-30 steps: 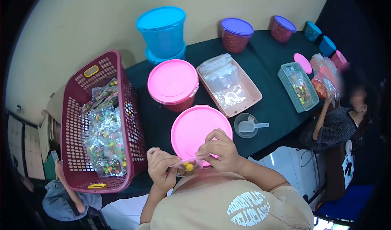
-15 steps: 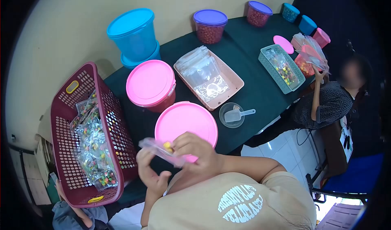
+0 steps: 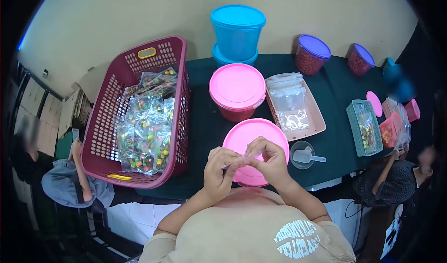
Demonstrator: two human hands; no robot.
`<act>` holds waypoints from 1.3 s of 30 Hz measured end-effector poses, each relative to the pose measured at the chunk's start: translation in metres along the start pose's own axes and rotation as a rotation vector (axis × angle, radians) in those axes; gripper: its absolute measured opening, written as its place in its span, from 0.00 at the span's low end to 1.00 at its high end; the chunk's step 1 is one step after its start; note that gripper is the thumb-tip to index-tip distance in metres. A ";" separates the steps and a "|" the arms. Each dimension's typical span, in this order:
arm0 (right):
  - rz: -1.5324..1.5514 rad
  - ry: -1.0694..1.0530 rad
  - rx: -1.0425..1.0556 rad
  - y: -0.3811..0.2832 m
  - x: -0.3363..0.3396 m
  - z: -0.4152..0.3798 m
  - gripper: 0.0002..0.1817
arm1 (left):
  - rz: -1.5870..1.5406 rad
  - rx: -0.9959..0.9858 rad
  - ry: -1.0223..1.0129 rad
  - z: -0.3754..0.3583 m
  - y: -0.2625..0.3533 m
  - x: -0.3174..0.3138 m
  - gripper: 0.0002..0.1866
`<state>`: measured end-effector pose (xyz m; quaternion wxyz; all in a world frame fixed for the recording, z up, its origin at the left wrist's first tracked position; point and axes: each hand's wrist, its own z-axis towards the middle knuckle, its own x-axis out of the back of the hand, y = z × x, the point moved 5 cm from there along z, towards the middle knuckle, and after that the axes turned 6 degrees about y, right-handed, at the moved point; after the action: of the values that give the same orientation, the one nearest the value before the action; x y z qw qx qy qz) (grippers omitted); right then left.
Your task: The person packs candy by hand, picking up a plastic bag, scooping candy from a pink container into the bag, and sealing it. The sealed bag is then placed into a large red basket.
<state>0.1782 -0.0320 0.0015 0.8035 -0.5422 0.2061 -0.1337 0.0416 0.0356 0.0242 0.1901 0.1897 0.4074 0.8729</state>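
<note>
Both hands are closed in pinches on a small clear plastic bag [image 3: 239,162]: the left hand [image 3: 218,172] has one end, the right hand [image 3: 272,164] the other, probably so its edge stays taut between them. The bag is over a round pink lid [image 3: 235,139] at the near edge of the desk [image 3: 200,153]; its contents cannot be made out. At the desk's left end, a maroon basket [image 3: 176,139] keeps filled packets [image 3: 146,135] together behind its high walls. Right of the lid, a scoop [image 3: 302,156] rests in a bowl [image 3: 305,166], handle over the rim, likely for easy grasping. Flat bags [image 3: 291,102] lie stacked in a pink tray [image 3: 317,118], seemingly for neatness.
</note>
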 end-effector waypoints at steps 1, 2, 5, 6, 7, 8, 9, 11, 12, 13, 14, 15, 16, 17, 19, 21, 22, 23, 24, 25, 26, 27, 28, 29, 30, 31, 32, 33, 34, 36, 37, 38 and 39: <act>0.037 0.005 0.006 -0.004 0.001 0.000 0.08 | 0.048 -0.073 0.002 0.003 0.006 0.002 0.07; 0.038 0.000 0.000 -0.008 0.003 0.001 0.08 | 0.095 -0.146 0.004 0.006 0.011 0.004 0.08; -0.186 0.024 0.105 -0.026 0.010 -0.003 0.04 | 0.074 -0.120 0.009 0.011 0.020 0.009 0.08; -0.185 0.019 0.105 -0.029 0.010 -0.005 0.04 | 0.054 -0.117 0.004 0.013 0.022 0.010 0.08; -0.190 0.033 0.123 -0.032 0.012 -0.006 0.04 | 0.044 -0.140 -0.005 0.014 0.022 0.012 0.08; -0.195 0.046 0.141 -0.035 0.014 -0.007 0.04 | 0.048 -0.143 0.001 0.013 0.024 0.013 0.08; -0.147 0.026 0.139 -0.033 0.017 -0.009 0.04 | -0.027 -0.066 -0.025 0.011 0.022 0.011 0.10; -0.036 0.021 0.094 -0.026 0.017 -0.011 0.08 | -0.100 0.003 -0.047 0.008 0.022 0.006 0.11; 0.074 0.010 0.046 -0.024 0.016 -0.011 0.13 | -0.207 0.050 0.061 0.007 0.018 0.006 0.10; 0.079 -0.009 0.055 -0.026 0.009 -0.012 0.13 | -0.311 0.094 0.172 0.007 0.014 0.007 0.10; 0.120 0.005 -0.009 -0.025 -0.002 -0.015 0.18 | -0.298 0.080 0.189 0.008 0.015 0.006 0.10; 0.162 0.017 -0.073 -0.024 -0.010 -0.018 0.24 | -0.328 0.126 0.217 0.010 0.013 0.004 0.10; 0.003 -0.082 -0.056 -0.027 -0.018 -0.023 0.30 | -0.359 0.171 0.245 0.012 0.010 0.004 0.11; -0.074 -0.172 -0.202 -0.015 -0.024 -0.028 0.29 | -0.401 0.216 0.242 0.008 0.005 0.002 0.11; -0.195 -0.252 -0.357 -0.003 -0.026 -0.034 0.23 | -0.440 0.230 0.238 0.010 0.008 0.005 0.11; -0.057 -0.234 -0.447 0.005 -0.020 -0.041 0.20 | -0.465 0.290 0.232 0.007 0.008 0.008 0.12; 0.081 -0.202 -0.542 0.010 -0.017 -0.043 0.18 | -0.523 0.397 0.120 0.006 0.009 0.004 0.13; 0.039 -0.226 -0.541 0.008 -0.012 -0.043 0.16 | -0.580 0.506 0.006 0.003 0.008 -0.001 0.16; 0.038 -0.229 -0.541 0.009 -0.013 -0.042 0.16 | -0.414 0.456 -0.128 0.002 0.010 -0.001 0.21; -0.049 -0.235 -0.399 0.005 -0.015 -0.039 0.17 | -0.359 0.481 -0.221 -0.002 0.012 -0.002 0.20; -0.134 -0.240 -0.256 0.001 -0.019 -0.036 0.18 | -0.303 0.506 -0.313 -0.006 0.015 -0.003 0.19; 0.073 -0.258 -0.321 0.000 -0.031 -0.037 0.21 | -0.304 0.506 -0.311 -0.004 0.020 0.001 0.19; 0.073 -0.259 -0.322 -0.003 -0.032 -0.034 0.21 | -0.403 0.587 -0.258 -0.002 0.022 0.007 0.18; -0.033 -0.257 -0.311 -0.005 -0.032 -0.030 0.23 | -0.503 0.667 -0.204 -0.002 0.021 0.012 0.18; -0.141 -0.254 -0.299 -0.008 -0.032 -0.026 0.24 | -0.503 0.666 -0.205 -0.004 0.021 0.015 0.18; -0.229 -0.269 -0.292 -0.013 -0.032 -0.020 0.29 | -0.421 0.609 -0.190 -0.005 0.020 0.019 0.17; -0.229 -0.267 -0.291 -0.020 -0.035 -0.014 0.29 | -0.338 0.551 -0.176 -0.004 0.018 0.024 0.16; -0.277 -0.322 -0.162 -0.031 -0.044 -0.008 0.31 | -0.278 0.387 -0.144 0.004 0.022 0.029 0.16; -0.324 -0.375 -0.032 -0.039 -0.051 -0.006 0.32 | -0.465 0.559 0.013 0.000 0.019 0.035 0.16; -0.017 -0.406 -0.407 -0.024 -0.055 -0.005 0.33 | -0.435 0.560 0.090 0.012 0.023 0.055 0.15; -0.087 -0.469 -0.457 -0.027 -0.060 0.003 0.30 | -0.401 0.560 0.075 0.018 0.023 0.064 0.16; -0.158 -0.533 -0.510 -0.031 -0.064 0.010 0.28 | -0.369 0.563 0.061 0.021 0.022 0.074 0.16; -0.156 -0.538 -0.409 -0.043 -0.076 0.020 0.23 | -0.376 0.623 0.117 0.021 0.017 0.086 0.16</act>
<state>0.1213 0.0013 0.0618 0.6913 -0.7218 -0.0329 -0.0029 -0.0248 0.0800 0.0652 0.2569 0.1101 0.6914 0.6662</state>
